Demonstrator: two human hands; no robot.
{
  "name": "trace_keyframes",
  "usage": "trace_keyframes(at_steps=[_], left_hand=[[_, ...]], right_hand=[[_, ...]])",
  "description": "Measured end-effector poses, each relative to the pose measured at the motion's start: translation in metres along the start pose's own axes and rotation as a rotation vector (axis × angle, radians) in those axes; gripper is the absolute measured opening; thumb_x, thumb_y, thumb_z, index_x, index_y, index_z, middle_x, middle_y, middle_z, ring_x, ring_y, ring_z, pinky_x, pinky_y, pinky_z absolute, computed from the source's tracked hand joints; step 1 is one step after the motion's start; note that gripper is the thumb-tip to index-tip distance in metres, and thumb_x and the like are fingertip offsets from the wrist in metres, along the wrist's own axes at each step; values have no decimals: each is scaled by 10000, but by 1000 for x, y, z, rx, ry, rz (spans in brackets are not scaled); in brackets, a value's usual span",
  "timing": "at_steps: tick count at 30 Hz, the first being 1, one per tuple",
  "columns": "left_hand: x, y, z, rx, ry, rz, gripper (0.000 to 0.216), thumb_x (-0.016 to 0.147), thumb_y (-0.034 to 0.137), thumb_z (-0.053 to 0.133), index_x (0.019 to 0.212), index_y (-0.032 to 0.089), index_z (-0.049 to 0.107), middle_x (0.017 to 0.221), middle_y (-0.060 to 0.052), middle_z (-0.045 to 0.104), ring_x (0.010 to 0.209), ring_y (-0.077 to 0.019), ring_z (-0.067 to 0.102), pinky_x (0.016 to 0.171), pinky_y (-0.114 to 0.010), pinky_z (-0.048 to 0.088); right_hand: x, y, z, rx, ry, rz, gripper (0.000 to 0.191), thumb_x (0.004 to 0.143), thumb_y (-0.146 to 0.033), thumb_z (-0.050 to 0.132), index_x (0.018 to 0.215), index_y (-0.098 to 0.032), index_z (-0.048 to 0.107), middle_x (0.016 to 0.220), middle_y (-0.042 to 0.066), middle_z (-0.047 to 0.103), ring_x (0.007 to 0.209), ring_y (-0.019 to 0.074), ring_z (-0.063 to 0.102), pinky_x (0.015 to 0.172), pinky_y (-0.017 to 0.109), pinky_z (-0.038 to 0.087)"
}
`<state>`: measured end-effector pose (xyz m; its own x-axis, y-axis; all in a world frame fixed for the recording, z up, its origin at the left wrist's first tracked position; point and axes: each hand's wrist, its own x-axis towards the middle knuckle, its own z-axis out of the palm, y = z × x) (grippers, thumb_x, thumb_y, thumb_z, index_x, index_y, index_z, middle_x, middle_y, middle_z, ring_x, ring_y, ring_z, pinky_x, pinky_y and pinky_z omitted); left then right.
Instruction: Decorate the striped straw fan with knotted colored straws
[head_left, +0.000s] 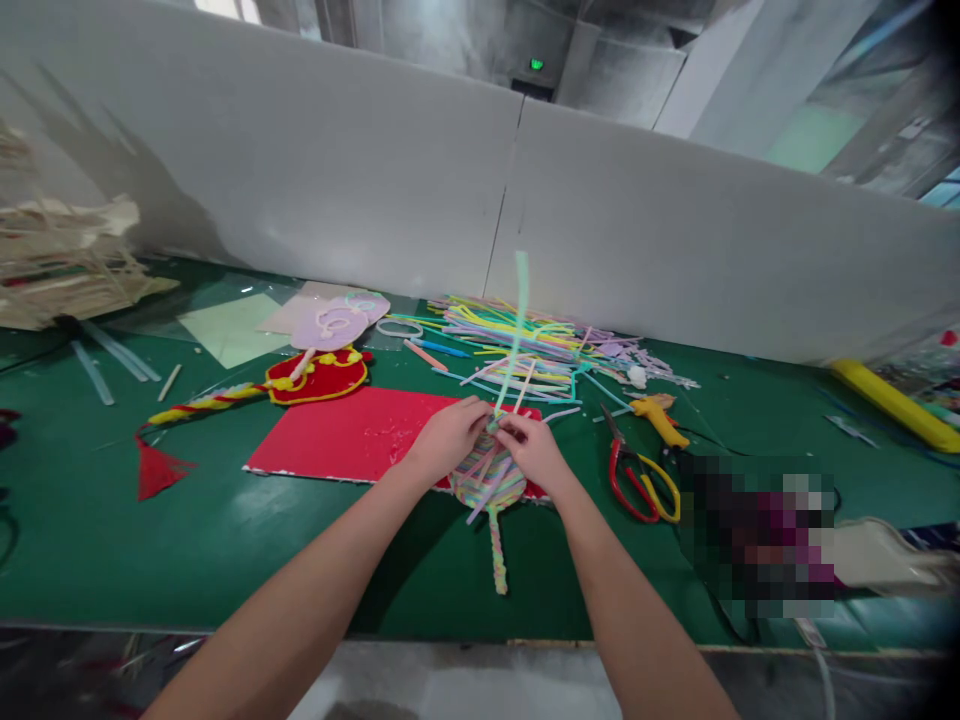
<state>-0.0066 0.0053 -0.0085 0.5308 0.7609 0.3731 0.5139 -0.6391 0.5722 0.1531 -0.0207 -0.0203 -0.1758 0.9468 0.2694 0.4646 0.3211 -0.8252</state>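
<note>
Both my hands meet over a flat woven piece of pastel pipe cleaners (489, 482) with a twisted stem (498, 560) pointing toward me. My left hand (444, 436) is closed on the piece's upper left edge. My right hand (534, 448) pinches its upper right edge, beside loose strand ends. A long mint-green pipe cleaner (514, 330), blurred, rises from between my fingers. The piece lies over the near edge of a red sheet (352, 436) on the green table (225, 540).
A heap of coloured pipe cleaners (525, 345) lies behind my hands. Red-and-yellow scissors (637, 478) and a yellow glue gun (658, 415) lie to the right. A red and yellow craft figure (315, 375) sits at left. A white partition (375, 190) backs the table.
</note>
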Motion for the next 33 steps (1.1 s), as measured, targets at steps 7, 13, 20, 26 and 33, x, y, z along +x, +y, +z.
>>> trace_keyframes(at_steps=[7,13,20,26,33], left_hand=[[2,-7,-6,-22,-67,5,149,804,198,420,808,194,569,796,-25,577,730,-144,533,634,-225,385],[4,-1,-4,-359,99,-208,146,761,265,476,742,168,584,696,-10,616,671,-135,565,627,-226,425],[5,6,9,-788,209,-462,216,676,350,585,714,137,590,611,-5,606,607,-134,580,599,-240,468],[4,1,14,-806,271,-470,247,673,370,598,760,139,608,694,-12,618,645,-124,571,587,-214,451],[4,3,14,-719,228,-435,225,696,357,569,727,135,589,642,-11,606,630,-134,572,597,-225,455]], right_hand=[[-1,3,1,-15,-43,12,104,757,-253,502,704,-201,574,635,-6,594,617,159,546,639,291,420],[3,-1,1,213,60,63,180,791,-352,484,757,-197,568,650,3,596,642,157,566,643,282,443],[5,-1,4,298,148,131,248,789,-425,470,774,-194,561,646,4,590,562,133,524,516,246,408],[6,-1,10,346,174,130,217,738,-394,551,812,-191,553,725,10,609,647,147,557,566,252,426],[5,1,12,318,222,108,198,760,-390,521,745,-193,533,654,-1,579,621,146,552,579,258,430]])
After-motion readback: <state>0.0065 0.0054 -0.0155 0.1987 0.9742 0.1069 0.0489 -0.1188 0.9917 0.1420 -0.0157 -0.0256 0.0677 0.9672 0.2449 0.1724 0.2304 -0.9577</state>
